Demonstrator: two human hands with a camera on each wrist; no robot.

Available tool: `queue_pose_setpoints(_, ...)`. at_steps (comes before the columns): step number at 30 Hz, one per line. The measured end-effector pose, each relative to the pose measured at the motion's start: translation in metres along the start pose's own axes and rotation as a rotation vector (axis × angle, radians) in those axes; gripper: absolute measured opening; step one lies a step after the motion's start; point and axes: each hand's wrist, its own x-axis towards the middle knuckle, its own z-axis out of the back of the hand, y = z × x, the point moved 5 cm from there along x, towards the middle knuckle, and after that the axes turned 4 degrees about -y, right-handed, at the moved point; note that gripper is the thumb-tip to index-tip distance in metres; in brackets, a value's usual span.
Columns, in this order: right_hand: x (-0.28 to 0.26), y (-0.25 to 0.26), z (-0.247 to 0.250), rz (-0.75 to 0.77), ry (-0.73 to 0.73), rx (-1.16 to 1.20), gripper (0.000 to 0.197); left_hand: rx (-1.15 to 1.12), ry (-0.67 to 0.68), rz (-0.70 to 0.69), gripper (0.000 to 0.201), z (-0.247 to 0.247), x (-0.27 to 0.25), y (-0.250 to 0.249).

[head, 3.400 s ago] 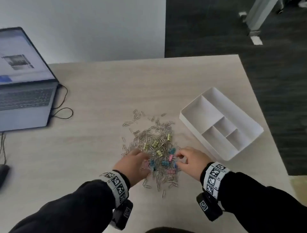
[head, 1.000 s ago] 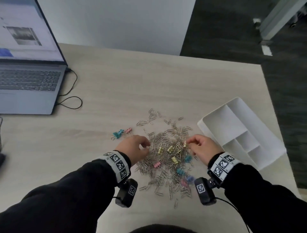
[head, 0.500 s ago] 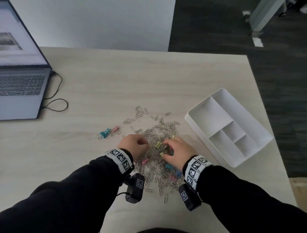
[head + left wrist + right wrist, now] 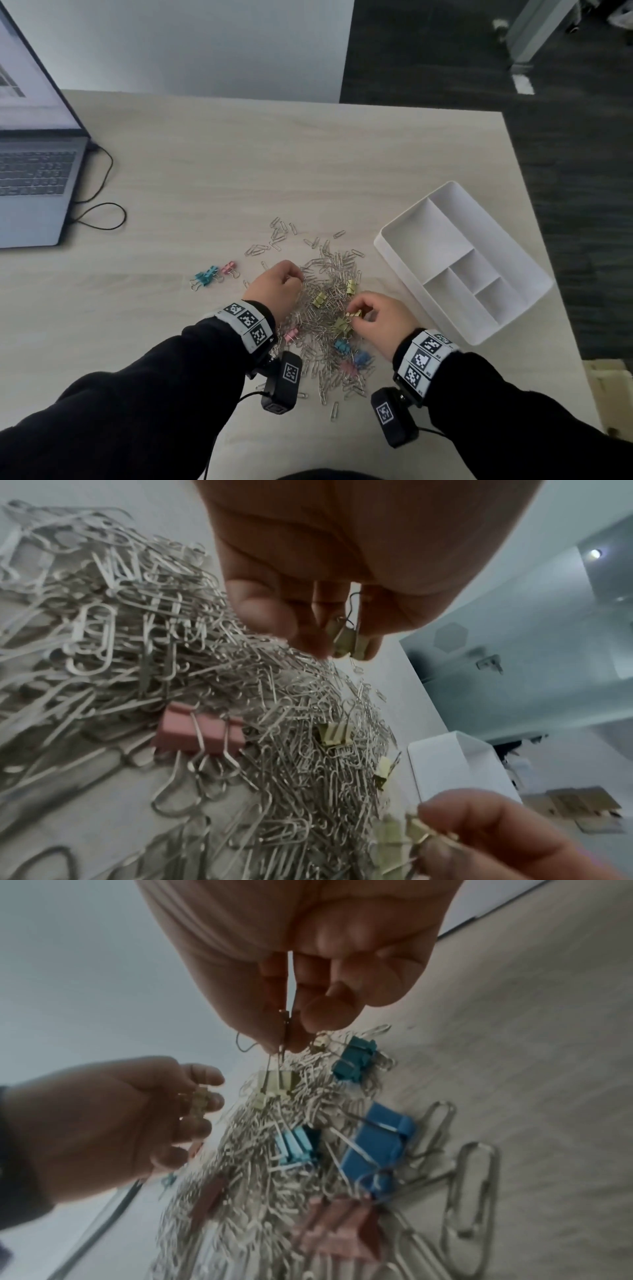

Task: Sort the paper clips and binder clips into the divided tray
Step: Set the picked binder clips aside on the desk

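A heap of silver paper clips [image 4: 329,301] lies mid-table, mixed with yellow, pink and blue binder clips. My left hand [image 4: 296,277] is at the heap's upper left and pinches a yellow binder clip [image 4: 349,639] between thumb and fingers. My right hand [image 4: 356,313] is at the heap's right side and pinches the wire handle of another yellow binder clip [image 4: 277,1080], which is low over the clips. The white divided tray [image 4: 404,236] stands to the right of the heap, apart from both hands.
Teal and pink binder clips [image 4: 212,274] lie in a small group left of the heap. An open laptop [image 4: 34,178] with a black cable [image 4: 102,219] sits at the far left. The table edge [image 4: 548,240] runs just beyond the tray.
Teal and pink binder clips have appeared set apart left of the heap. My right hand has drawn back from the heap's middle to its right side with a yellow clip pinched.
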Motion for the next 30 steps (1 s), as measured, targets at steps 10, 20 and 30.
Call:
queue_pose_setpoints(10, 0.007, -0.008, 0.023, -0.128, -0.174, 0.263, 0.018, 0.319, 0.111, -0.073, 0.016, -0.019, 0.012, -0.005)
queue_pose_setpoints(20, 0.019, 0.026, 0.009, -0.087, -0.117, 0.444, 0.006, -0.366, 0.098, 0.175, 0.010, 0.002, 0.003, 0.014)
queue_pose_setpoints(30, 0.033, 0.078, -0.027, 0.104, 0.012, 0.228, 0.014, -0.554, 0.296, 0.119, 0.025, 0.013, -0.013, 0.024)
